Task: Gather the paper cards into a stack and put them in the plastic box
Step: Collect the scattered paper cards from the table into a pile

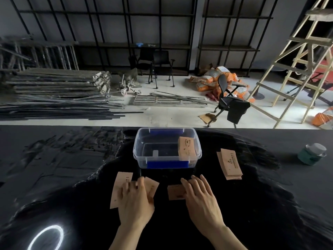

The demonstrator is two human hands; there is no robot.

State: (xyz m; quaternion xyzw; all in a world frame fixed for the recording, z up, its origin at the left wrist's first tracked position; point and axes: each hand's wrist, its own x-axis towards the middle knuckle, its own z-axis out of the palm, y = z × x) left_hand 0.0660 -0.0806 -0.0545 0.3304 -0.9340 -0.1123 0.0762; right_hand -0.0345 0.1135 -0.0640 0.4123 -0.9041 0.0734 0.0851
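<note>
Brown card groups (230,164): five; hands (135,201): two

1. A wide black table (252,204) with a glossy, scuffed top carries everything.
2. A clear plastic box with blue latches (142,150) sits near the far edge, at the middle.
3. A stack of tan paper cards (229,164) lies to the right of the box, apart from it.
4. Two tan cards (119,188) lie at front left, one small tan card (175,192) at front centre.
5. A green squat jar with a pale lid (311,154) stands far right.
6. A bright ring of light (46,238) reflects at the near left.
</note>
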